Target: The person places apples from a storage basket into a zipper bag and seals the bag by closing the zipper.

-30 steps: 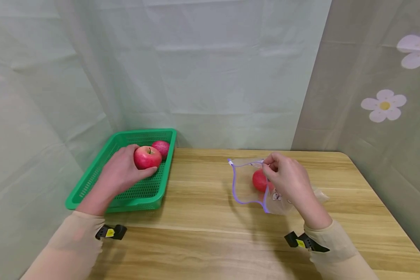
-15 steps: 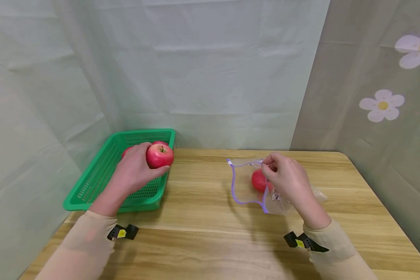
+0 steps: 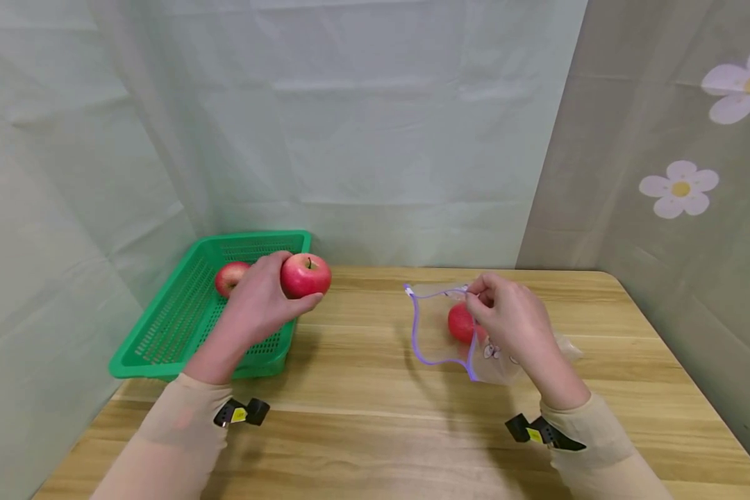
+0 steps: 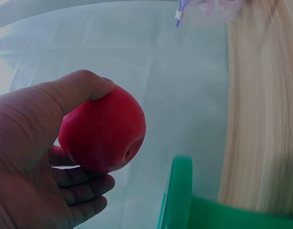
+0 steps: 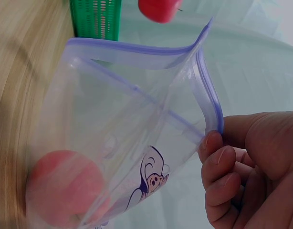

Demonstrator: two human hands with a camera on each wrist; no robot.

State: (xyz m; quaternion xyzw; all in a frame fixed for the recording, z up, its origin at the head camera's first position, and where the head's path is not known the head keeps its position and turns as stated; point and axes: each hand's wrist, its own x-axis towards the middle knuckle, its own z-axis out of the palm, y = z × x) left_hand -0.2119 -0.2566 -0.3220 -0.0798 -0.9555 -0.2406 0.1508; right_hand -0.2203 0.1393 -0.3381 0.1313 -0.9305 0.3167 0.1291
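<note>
My left hand (image 3: 259,295) grips a red apple (image 3: 306,275) between thumb and fingers, raised at the right rim of the green basket (image 3: 209,369). In the left wrist view the same apple (image 4: 106,131) sits against the fingers, above the basket's edge. My right hand (image 3: 515,319) pinches the purple-edged mouth of a clear zip bag (image 3: 434,351), which stands open toward the left. Inside the bag lies another red apple (image 5: 68,186), low down in the right wrist view. A cartoon print shows on the bag's side. One more apple (image 3: 231,278) lies in the basket, partly behind my left hand.
The basket stands at the left back of the wooden table (image 3: 362,417). Pale cloth (image 3: 387,132) hangs right behind the table, and a grey cloth with flowers (image 3: 679,189) borders its right side. Bare wood lies between basket and bag.
My left hand has lifted the apple from over the basket and carried it right, past the rim. An apple left in the basket has come into sight. My right hand and the bag stay put.
</note>
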